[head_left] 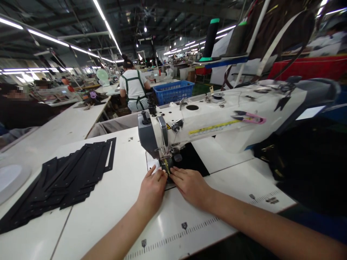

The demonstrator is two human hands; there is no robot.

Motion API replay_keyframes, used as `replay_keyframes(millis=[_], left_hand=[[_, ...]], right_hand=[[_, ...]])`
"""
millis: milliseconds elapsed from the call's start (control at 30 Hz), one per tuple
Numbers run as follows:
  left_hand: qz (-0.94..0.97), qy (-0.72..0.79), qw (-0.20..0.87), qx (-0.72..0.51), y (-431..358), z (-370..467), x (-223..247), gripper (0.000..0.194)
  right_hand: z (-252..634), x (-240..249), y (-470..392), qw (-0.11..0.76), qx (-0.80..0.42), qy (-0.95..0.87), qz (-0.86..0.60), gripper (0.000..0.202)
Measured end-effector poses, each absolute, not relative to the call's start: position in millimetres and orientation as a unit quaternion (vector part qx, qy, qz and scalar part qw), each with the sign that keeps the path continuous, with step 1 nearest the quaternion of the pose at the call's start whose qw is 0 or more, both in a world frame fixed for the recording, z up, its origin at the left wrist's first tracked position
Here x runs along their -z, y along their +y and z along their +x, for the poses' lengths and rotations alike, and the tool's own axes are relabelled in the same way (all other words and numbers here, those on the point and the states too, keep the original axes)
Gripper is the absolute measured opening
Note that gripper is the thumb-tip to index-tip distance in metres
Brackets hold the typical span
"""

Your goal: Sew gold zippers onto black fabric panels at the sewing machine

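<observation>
A white sewing machine (187, 126) stands on the white table, its needle area low at the centre. Under and behind the needle lies black fabric (193, 159). My left hand (153, 187) is just left of the presser foot, its fingers bent together at the edge of a small dark piece. From the right, my right hand (191, 186) reaches the same spot, fingers pressed together and tips on the dark material. A yellow strip (167, 167) shows between the fingertips. What exactly the fingers grip is too small to make out.
Flat black pieces (73, 173) lie in an overlapping pile at the left. Pink-handled snips (249, 117) rest on the machine arm. Dark material (311, 162) is heaped at the right. Beyond the machine are a blue basket (173, 92) and a person in a green apron (134, 85).
</observation>
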State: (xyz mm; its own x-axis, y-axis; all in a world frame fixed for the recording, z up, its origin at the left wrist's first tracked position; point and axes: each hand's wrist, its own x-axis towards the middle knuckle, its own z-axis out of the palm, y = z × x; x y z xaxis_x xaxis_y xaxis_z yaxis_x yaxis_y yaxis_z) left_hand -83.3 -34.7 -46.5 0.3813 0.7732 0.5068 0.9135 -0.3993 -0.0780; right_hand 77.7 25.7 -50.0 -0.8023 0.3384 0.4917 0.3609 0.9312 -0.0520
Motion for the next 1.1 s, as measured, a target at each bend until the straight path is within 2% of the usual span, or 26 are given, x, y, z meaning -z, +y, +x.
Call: replay_keyframes(millis=[367, 600, 1100], left_hand=[[-0.808, -0.525, 0.157, 0.215, -15.3, -93.6, 42.6, 0.023], [-0.79, -0.557, 0.141, 0.216, -38.1, -90.4, 34.6, 0.022], [-0.833, -0.502, 0.146, 0.18, -26.3, -102.3, 40.4, 0.025]], right_hand=[[63.1, 52.6, 39.9, 0.259, 0.04, -0.946, -0.191, 0.028], [72.5, 52.5, 35.7, 0.3, -0.058, -0.932, -0.196, 0.029], [68.4, 53.8, 50.7, 0.294, 0.017, -0.941, -0.169, 0.024]])
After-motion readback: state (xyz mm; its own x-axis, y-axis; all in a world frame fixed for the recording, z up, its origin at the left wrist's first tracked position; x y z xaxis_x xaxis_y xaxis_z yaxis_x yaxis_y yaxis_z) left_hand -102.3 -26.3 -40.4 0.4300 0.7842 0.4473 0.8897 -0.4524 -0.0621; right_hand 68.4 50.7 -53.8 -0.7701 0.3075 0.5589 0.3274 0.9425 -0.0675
